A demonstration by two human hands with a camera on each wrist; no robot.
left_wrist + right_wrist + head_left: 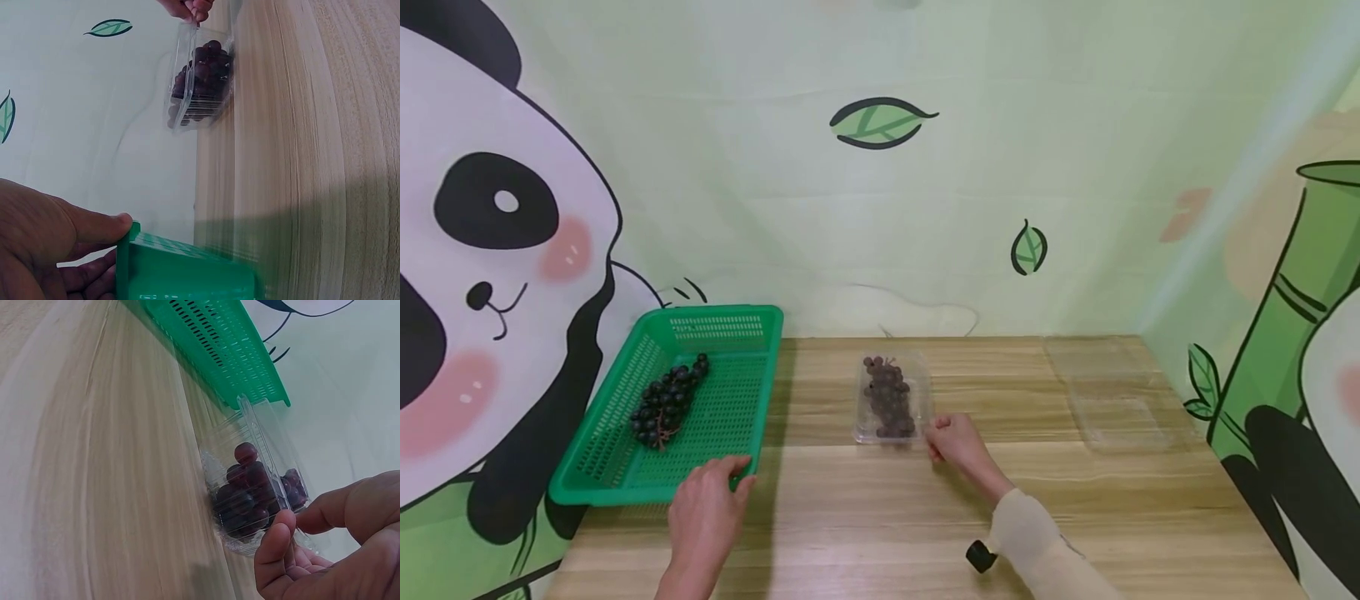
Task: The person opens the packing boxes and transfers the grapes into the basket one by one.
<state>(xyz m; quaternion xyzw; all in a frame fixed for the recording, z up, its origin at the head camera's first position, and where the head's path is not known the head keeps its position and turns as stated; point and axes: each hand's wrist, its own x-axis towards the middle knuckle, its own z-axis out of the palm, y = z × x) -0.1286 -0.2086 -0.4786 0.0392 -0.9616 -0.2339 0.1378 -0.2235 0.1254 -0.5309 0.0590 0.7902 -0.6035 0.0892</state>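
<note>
A clear plastic box (862, 437) with its lid down stands mid-table, and a bunch of dark red grapes (891, 400) shows through it. My right hand (957, 442) pinches the near right corner of the box's rim between thumb and forefinger, as the right wrist view shows. To the left is a green mesh basket (769, 375) holding a bunch of black grapes (670, 404). My left hand (706, 508) grips this basket's near right rim, thumb (122, 222) on top and the other fingers below the rim, partly hidden.
More clear plastic containers (1116, 412) lie at the table's back right; their exact shape is hard to make out. A printed backdrop (880, 250) with pandas and leaves rises behind the wooden table (850, 517). A small black object (981, 556) sits at my right sleeve.
</note>
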